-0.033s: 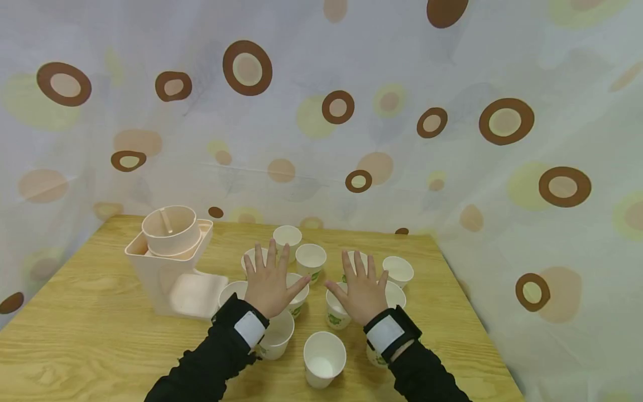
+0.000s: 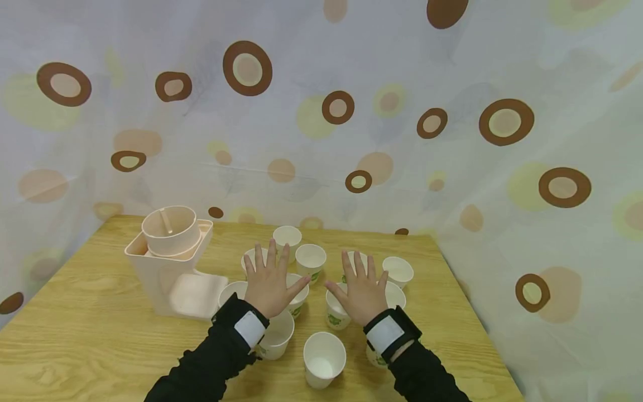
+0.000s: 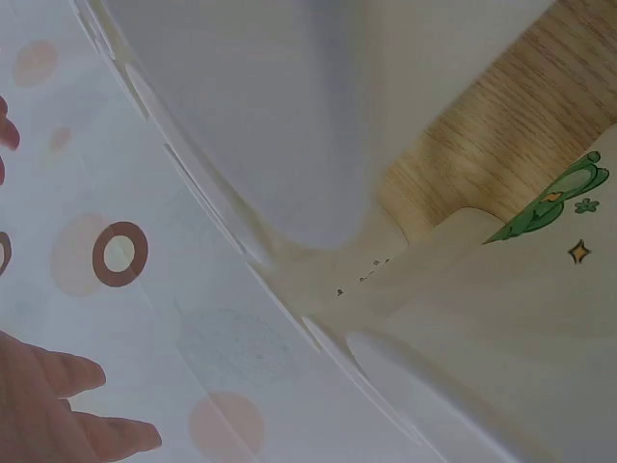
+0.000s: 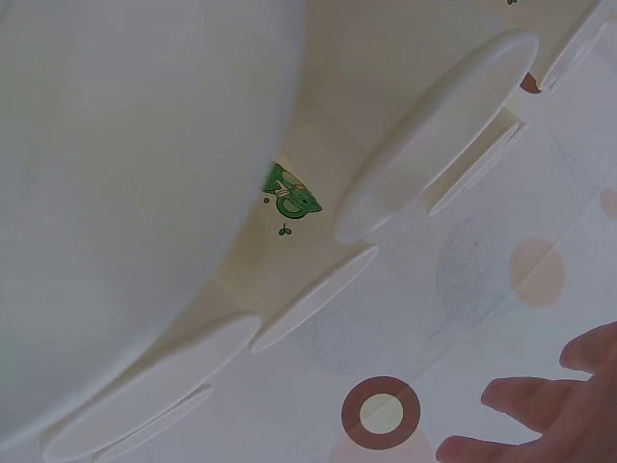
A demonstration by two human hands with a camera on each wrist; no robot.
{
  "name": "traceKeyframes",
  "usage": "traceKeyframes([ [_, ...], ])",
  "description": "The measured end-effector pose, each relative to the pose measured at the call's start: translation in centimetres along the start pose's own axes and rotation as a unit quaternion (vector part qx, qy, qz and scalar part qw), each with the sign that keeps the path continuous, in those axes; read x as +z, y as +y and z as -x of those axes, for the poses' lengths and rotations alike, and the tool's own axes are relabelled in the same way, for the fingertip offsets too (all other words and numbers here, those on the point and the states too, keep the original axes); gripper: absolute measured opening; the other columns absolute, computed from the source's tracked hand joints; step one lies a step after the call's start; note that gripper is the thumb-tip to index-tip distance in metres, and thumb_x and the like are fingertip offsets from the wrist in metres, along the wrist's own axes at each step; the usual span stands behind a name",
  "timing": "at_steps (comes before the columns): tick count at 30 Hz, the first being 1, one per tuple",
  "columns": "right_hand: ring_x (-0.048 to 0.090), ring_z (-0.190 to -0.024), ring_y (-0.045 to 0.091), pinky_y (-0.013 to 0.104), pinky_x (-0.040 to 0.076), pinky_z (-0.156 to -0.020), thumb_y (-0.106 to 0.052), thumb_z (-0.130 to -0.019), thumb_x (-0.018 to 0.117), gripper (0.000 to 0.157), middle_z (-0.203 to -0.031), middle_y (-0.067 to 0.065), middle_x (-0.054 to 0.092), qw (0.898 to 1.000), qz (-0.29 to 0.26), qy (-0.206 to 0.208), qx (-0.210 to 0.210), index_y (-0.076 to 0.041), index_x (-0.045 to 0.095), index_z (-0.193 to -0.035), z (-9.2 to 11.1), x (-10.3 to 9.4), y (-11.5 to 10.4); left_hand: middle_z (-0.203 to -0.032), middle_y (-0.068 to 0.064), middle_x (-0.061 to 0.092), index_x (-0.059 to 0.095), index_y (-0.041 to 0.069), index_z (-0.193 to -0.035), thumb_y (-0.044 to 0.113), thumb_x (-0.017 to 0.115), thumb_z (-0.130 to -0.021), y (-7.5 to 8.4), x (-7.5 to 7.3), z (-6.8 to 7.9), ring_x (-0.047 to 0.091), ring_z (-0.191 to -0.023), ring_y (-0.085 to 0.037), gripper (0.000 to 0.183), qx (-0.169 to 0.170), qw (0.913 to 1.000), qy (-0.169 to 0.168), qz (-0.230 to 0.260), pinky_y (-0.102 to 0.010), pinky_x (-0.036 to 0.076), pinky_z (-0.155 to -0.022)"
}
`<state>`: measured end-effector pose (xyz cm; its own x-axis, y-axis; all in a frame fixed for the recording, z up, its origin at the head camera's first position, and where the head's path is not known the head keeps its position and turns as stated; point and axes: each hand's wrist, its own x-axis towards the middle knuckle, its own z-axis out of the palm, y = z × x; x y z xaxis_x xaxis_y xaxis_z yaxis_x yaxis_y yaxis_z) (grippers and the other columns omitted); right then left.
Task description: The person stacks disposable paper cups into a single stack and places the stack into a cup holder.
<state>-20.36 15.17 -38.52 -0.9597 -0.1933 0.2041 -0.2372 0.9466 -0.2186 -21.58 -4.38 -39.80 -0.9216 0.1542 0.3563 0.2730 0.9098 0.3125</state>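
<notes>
Palm down with fingers spread, my left hand (image 2: 271,287) hovers over the left group of white paper cups. My right hand (image 2: 363,296) is spread the same way over the right group. Neither hand holds anything. One paper cup (image 2: 324,360) stands upright at the front between the forearms, and another cup (image 2: 310,261) stands behind, between the hands. Several cups are partly hidden under the hands and wrists. In the left wrist view, fingers (image 3: 67,410) show beside close cup walls; in the right wrist view, fingertips (image 4: 525,405) appear past the cup rims.
A cream plastic container (image 2: 171,268) with a round cup-shaped top and a chute-like tray stands at the left on the wooden table (image 2: 75,335). A patterned curtain (image 2: 301,139) hangs behind the table and along its right side.
</notes>
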Motion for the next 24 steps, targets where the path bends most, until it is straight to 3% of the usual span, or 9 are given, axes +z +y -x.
traceKeyframes([
  [6, 0.018, -0.138, 0.049, 0.076, 0.018, -0.102, -0.051, -0.089, 0.048, 0.077, -0.150, 0.028, 0.033, 1.000, 0.004, 0.004, 0.002, -0.004, 0.030, -0.148, 0.1, -0.1, 0.2, -0.148, -0.031, 0.032, 0.041, 0.002, -0.142, 0.061, 0.049, -0.083, 0.3, 0.0, -0.3, 0.022, -0.133, -0.056, 0.084, 0.003, 1.0000, -0.005, 0.007, -0.072, 0.020, -0.105],
  [12, 0.027, -0.135, 0.048, 0.073, 0.021, -0.103, -0.051, -0.087, 0.052, 0.073, -0.143, 0.027, 0.044, 1.000, 0.002, 0.007, -0.004, -0.004, 0.041, -0.142, 0.5, -0.4, 0.0, -0.142, -0.031, 0.042, 0.047, -0.001, -0.137, 0.053, 0.050, -0.087, 0.2, -0.6, 0.1, 0.031, -0.131, -0.051, 0.074, 0.000, 0.9977, -0.021, 0.064, -0.071, 0.021, -0.105],
  [17, 0.046, -0.122, 0.042, 0.067, 0.030, -0.101, -0.053, -0.083, 0.056, 0.070, -0.126, 0.022, 0.060, 0.999, 0.031, -0.010, -0.025, -0.002, 0.055, -0.130, 1.2, -0.8, -0.2, -0.123, -0.023, 0.060, 0.059, -0.001, -0.121, 0.047, 0.053, -0.089, -0.1, -1.5, 1.8, 0.051, -0.115, -0.041, 0.058, 0.025, 0.9962, -0.026, 0.079, -0.060, 0.038, -0.098],
  [24, 0.054, -0.112, 0.036, 0.059, 0.040, -0.095, -0.054, -0.077, 0.063, 0.065, -0.118, 0.017, 0.066, 0.996, 0.071, -0.036, -0.050, -0.004, 0.063, -0.119, 2.1, -1.1, -0.2, -0.117, -0.017, 0.063, 0.063, 0.001, -0.114, 0.049, 0.064, -0.078, -0.5, -2.4, 5.3, 0.054, -0.111, -0.034, 0.060, 0.057, 0.9931, -0.062, 0.081, -0.053, 0.045, -0.091],
])
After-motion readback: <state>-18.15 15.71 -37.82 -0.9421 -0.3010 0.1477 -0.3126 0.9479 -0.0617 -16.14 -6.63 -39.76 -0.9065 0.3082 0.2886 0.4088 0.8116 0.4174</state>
